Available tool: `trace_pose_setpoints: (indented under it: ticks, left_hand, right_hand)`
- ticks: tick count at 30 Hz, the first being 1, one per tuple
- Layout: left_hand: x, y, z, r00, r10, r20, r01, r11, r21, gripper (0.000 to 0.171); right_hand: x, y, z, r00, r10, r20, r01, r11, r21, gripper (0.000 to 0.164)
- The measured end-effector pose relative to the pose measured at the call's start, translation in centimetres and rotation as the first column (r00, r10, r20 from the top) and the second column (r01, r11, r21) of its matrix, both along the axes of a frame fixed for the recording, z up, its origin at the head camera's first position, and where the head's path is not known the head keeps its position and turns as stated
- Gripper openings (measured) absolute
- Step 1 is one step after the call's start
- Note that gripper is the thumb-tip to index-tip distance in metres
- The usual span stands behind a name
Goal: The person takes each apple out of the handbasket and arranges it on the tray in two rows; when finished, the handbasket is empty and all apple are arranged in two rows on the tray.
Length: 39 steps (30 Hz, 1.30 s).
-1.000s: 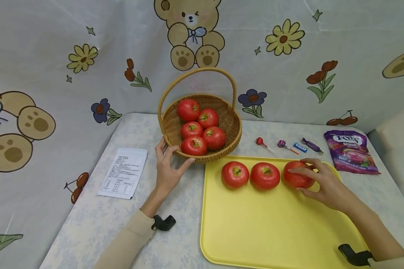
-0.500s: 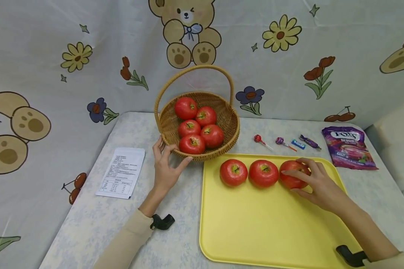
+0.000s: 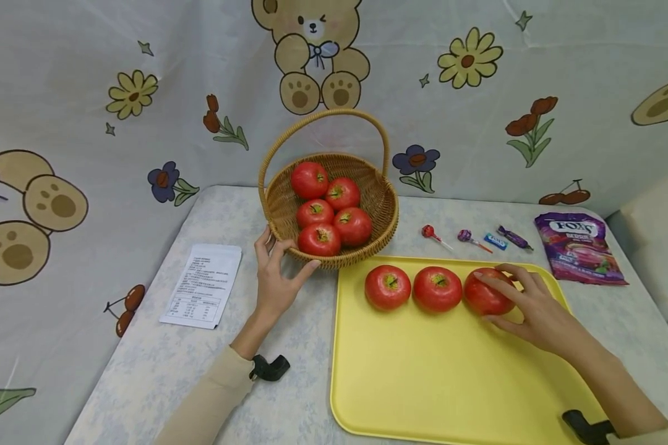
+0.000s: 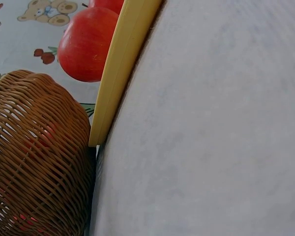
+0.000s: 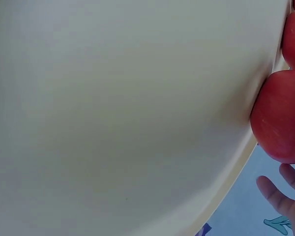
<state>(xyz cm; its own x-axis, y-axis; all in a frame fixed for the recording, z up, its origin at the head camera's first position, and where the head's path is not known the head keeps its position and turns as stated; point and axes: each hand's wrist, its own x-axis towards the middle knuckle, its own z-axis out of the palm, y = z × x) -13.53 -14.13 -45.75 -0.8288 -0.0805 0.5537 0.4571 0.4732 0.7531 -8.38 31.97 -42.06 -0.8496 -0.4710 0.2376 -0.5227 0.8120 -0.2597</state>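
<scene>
A wicker basket (image 3: 386, 216) holding several red apples (image 3: 318, 240) stands at the back of the table. My left hand (image 3: 278, 278) holds its front left side, fingertips at the rim and thumb against the lower front; the left wrist view shows no fingers. On a yellow tray (image 3: 423, 383), three red apples stand in a row along the back: the left apple (image 3: 387, 288), the middle apple (image 3: 437, 289) and the right apple (image 3: 481, 295). My right hand (image 3: 540, 312) grips the right apple, index finger over its top and thumb at its front. Two fingers (image 5: 275, 194) show beside it in the right wrist view.
Behind the tray lie a red lollipop (image 3: 428, 231), a purple lollipop (image 3: 465, 236), a blue-wrapped candy (image 3: 496, 241) and a purple-wrapped candy (image 3: 514, 238). A purple candy bag (image 3: 581, 250) lies at the right. On the left is a white printed packet (image 3: 203, 284). A patterned cloth hangs behind.
The right apple has moved slightly left, closer to the middle one. My right index finger has shifted a little on the apple. The left hand and basket keep their place; the head view sways slightly.
</scene>
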Motion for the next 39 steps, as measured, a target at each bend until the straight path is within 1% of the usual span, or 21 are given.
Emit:
trace_pose_setpoints:
  ticks: [4, 8, 11, 14, 18, 22, 24, 26, 28, 30, 34, 36, 39]
  left_hand:
    - [0.0, 0.1, 0.0, 1.0, -0.003, -0.007, 0.003, 1.0, -0.002, 0.042]
    - [0.0, 0.1, -0.1, 1.0, -0.003, -0.015, 0.003, 1.0, -0.001, 0.042]
    - [0.0, 0.0, -0.1, 1.0, 0.002, -0.017, -0.002, 1.0, -0.004, 0.043]
    - [0.0, -0.1, -0.1, 1.0, 0.006, -0.016, -0.006, 1.0, -0.008, 0.043]
    - [-0.1, -0.2, -0.1, 1.0, 0.003, -0.02, -0.003, 1.0, -0.005, 0.042]
    - [-0.1, -0.1, -0.1, 1.0, -0.002, -0.021, 0.002, 1.0, -0.002, 0.042]
    - [0.0, 0.0, -0.2, 1.0, -0.001, -0.016, 0.001, 1.0, -0.006, 0.043]
    - [0.0, -0.1, -0.2, 1.0, 0.002, -0.012, -0.002, 1.0, -0.01, 0.045]
    - [0.0, -0.1, -0.2, 1.0, 0.004, -0.012, -0.004, 1.0, -0.014, 0.047]
    - [-0.1, -0.1, -0.3, 1.0, 0.005, -0.018, -0.005, 1.0, -0.016, 0.048]
    - [-0.2, 0.0, -0.3, 1.0, 0.005, -0.017, -0.006, 1.0, -0.024, 0.049]
    - [-0.2, 0.0, -0.3, 1.0, 0.008, -0.013, -0.009, 1.0, -0.026, 0.049]
    - [-0.1, -0.1, -0.2, 1.0, 0.006, -0.008, -0.007, 1.0, -0.026, 0.049]
  right_hand:
    - [0.0, 0.2, 0.7, 1.0, -0.029, -0.007, 0.029, 1.0, -0.003, 0.082]
    - [-0.8, -0.4, 2.3, 1.0, 0.005, -0.023, -0.006, 1.0, -0.019, 0.082]
    - [-1.9, -1.8, 3.9, 0.999, 0.034, -0.022, -0.035, 0.998, -0.046, 0.085]
    - [-3.2, -3.6, 5.3, 0.997, 0.074, -0.031, -0.076, 0.995, -0.067, 0.083]
    - [-4.9, -6.6, 7.1, 0.989, 0.142, -0.037, -0.144, 0.988, -0.051, 0.078]
    - [-7.0, -9.6, 9.0, 0.975, 0.218, -0.05, -0.219, 0.975, -0.033, 0.076]
    - [-8.2, -11.0, 9.8, 0.96, 0.268, -0.079, -0.271, 0.962, -0.033, 0.073]
    - [-9.7, -12.6, 10.4, 0.941, 0.319, -0.116, -0.324, 0.946, -0.029, 0.072]
    - [-11.1, -14.2, 10.7, 0.915, 0.377, -0.142, -0.384, 0.923, -0.026, 0.07]
    - [-12.3, -15.9, 10.8, 0.889, 0.435, -0.14, -0.443, 0.896, -0.03, 0.069]
    - [-14.1, -18.8, 10.5, 0.86, 0.509, -0.023, -0.509, 0.856, -0.085, 0.063]
    - [-14.8, -20.1, 10.0, 0.847, 0.529, 0.053, -0.522, 0.847, -0.104, 0.062]
    - [-15.7, -21.9, 9.0, 0.813, 0.566, 0.135, -0.554, 0.824, -0.119, 0.063]
